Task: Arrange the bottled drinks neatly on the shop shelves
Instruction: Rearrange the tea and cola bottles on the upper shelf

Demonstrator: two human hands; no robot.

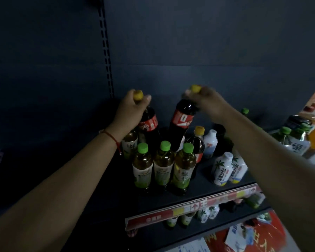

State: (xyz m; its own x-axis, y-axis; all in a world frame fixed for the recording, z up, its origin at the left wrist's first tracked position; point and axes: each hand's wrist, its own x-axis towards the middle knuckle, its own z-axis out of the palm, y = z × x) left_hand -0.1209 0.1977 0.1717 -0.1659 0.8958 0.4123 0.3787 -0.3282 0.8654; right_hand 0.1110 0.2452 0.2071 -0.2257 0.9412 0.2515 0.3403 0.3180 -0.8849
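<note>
Two dark cola bottles with yellow caps and red labels stand out at the back of the dark shelf (198, 193). My left hand (133, 108) grips the neck of the left cola bottle (149, 124), which stands upright. My right hand (205, 102) grips the top of the right cola bottle (181, 122), which leans to the right. In front of them stand three green-capped tea bottles (163, 164) in a row. A smaller yellow-capped cola bottle (197, 142) stands behind the tea on the right. White coconut drink bottles (222, 168) sit further right.
A red price strip (189, 208) runs along the shelf front, with more bottles on the shelf below. More green tea bottles (289, 140) and an orange drink stand at the far right. The dark back panel (189, 42) and a slotted upright (106, 51) rise behind.
</note>
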